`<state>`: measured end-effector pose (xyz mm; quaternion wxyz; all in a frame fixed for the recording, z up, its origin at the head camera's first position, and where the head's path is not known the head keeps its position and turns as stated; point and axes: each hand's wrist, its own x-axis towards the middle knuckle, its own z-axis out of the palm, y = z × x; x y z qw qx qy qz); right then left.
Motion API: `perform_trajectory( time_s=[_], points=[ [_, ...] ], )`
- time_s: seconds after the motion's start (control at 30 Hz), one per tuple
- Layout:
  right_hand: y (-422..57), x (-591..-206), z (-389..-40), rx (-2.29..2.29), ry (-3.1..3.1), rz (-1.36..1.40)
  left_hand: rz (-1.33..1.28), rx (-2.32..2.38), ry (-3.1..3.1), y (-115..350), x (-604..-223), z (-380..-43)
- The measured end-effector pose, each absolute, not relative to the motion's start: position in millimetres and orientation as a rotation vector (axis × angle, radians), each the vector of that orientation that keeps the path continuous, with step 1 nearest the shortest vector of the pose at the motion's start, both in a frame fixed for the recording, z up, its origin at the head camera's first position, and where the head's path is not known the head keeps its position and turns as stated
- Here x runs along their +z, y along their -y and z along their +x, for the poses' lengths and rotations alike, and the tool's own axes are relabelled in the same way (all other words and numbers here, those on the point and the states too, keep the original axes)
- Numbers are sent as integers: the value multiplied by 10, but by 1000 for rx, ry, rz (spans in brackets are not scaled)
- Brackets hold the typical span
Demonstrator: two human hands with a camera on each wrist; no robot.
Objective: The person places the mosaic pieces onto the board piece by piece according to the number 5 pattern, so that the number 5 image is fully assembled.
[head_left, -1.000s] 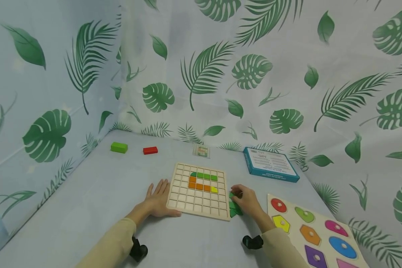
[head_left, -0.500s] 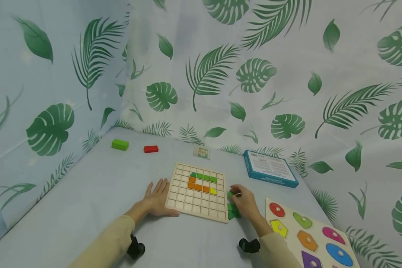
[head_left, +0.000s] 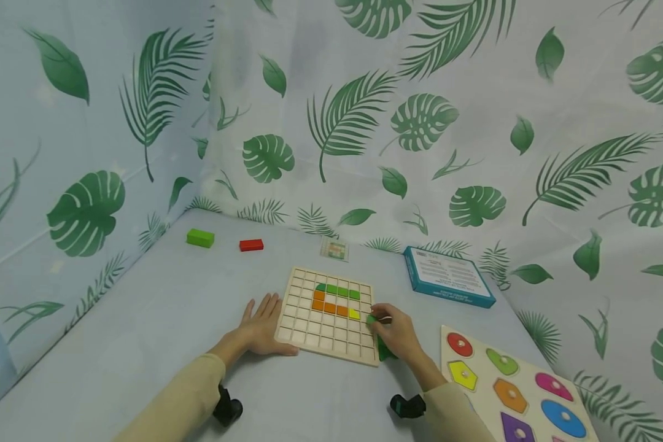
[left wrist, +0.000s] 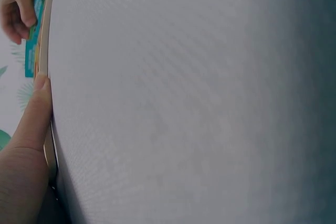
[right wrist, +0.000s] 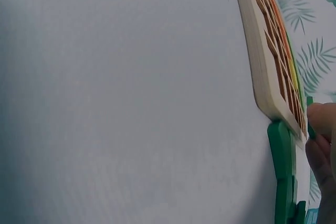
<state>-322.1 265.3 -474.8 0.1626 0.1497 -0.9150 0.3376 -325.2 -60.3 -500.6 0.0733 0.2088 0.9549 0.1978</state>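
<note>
Grid board (head_left: 327,334) lies on the tabletop (head_left: 320,402) between the left hand (head_left: 262,329) and the right hand (head_left: 399,331). Risk, as judged: a slack pinch could drop the held green piece (head_left: 371,319); a low sweep could scatter the loose green pieces (head_left: 385,352) under the right hand. The right hand pinches narrowly on its piece. The left hand, fingers spread wide, touches the board's edge.

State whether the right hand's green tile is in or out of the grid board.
Out: the right hand pinches the green tile above the grid board's edge, per the wrist views.
</note>
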Motion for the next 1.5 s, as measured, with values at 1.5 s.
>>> perform_trajectory(
  time_s=[1.5],
  points=[
    [-2409, -4756, -3200, 997, 2594, 566, 560, 557, -2808, 592, -4754, -3148]
  ],
)
